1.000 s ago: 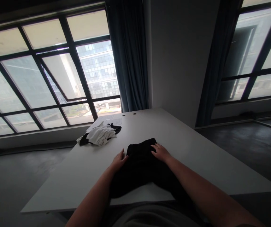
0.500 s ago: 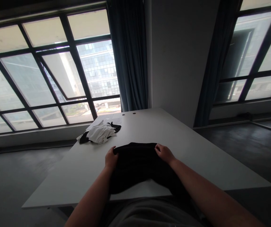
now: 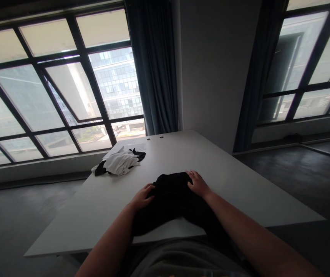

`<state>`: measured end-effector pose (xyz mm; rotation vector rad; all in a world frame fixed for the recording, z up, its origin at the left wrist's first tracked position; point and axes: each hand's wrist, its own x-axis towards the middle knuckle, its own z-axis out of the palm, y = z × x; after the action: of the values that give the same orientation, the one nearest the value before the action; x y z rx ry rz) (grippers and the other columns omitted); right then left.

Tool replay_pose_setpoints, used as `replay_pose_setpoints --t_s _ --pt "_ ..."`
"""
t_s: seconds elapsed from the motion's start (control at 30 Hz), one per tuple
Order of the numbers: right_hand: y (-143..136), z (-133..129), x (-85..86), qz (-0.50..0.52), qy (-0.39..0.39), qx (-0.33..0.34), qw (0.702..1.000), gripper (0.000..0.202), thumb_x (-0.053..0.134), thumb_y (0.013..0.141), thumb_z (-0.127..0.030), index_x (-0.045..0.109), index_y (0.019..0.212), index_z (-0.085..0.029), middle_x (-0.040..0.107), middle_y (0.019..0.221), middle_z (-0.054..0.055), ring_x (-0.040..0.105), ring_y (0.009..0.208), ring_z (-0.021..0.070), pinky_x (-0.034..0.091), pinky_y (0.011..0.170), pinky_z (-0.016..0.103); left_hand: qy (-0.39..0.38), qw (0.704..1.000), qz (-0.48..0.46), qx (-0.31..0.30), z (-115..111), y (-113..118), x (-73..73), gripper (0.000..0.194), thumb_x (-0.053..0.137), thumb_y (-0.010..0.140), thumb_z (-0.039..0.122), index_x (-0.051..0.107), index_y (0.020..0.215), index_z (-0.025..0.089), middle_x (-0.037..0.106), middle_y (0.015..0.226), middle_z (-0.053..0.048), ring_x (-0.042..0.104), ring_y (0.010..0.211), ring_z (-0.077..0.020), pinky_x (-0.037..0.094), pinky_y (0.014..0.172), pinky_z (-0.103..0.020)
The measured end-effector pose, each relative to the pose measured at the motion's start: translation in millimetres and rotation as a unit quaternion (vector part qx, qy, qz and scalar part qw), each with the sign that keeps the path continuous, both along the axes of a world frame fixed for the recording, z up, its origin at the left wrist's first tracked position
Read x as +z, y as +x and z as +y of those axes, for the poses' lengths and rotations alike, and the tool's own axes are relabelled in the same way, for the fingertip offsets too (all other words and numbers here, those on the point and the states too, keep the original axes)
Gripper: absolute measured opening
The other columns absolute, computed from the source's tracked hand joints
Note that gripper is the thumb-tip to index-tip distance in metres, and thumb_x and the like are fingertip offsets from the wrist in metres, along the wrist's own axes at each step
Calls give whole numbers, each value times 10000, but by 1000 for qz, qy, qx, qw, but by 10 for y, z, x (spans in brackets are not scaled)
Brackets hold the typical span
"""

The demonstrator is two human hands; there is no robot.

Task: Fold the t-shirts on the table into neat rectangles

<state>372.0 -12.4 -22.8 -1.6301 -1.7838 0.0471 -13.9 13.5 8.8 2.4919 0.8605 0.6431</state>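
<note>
A black garment, shaped like a pair of shorts or trousers, lies on the near part of the white table. Its two lower parts come toward me and partly hang over the front edge. My left hand rests on its upper left edge, thumb and fingers apart. On the upper right corner lies my right hand, fingers spread over the cloth with the thumb lower down. Dark cloth and dim light hide the folds under my fingertips.
Farther back on the left, a heap of white and black clothes lies beside papers. Past the table are windows, a dark blue curtain and a wall column.
My left hand has moved right and turned inward, from gripping the garment's top corner to lying on it. My right hand's fingers have spread. The garment's top edge is narrower and lies lower.
</note>
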Motion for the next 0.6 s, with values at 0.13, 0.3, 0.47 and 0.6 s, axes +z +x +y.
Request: replay_pose_setpoints --t_s 0.13,0.3,0.47,0.6 --pt "42 73 -84 21 -68 42 997 802 566 789 -239 460 1584 -218 556 1548 120 522 1419 308 357 1225 504 29 998 49 23 -68 60 24 708 595 831 176 528 1523 314 463 1597 -82 529 1408 -305 410 1205 -450" --pt "71 34 -74 59 -28 70 995 720 587 753 -195 591 1472 -215 647 1448 104 596 1338 274 430 1174 432 59 989 49 127 -109 88 64 737 565 790 101 527 1497 307 617 1372 -64 667 1166 -253 513 1073 -385" --pt "102 -11 -24 51 3 26 998 336 586 738 -170 760 1022 -216 769 1076 74 675 1098 262 491 1055 390 85 950 -7 300 -51 29 83 570 600 789 96 607 1339 249 633 1281 -74 665 1123 -255 521 1009 -368" --pt "306 -33 -17 81 35 -77 993 307 551 792 -196 725 1044 -221 751 1051 90 666 1037 269 499 979 393 74 917 -30 390 2 -50 66 396 623 820 133 651 1199 241 653 1235 -79 677 1055 -254 526 915 -353"
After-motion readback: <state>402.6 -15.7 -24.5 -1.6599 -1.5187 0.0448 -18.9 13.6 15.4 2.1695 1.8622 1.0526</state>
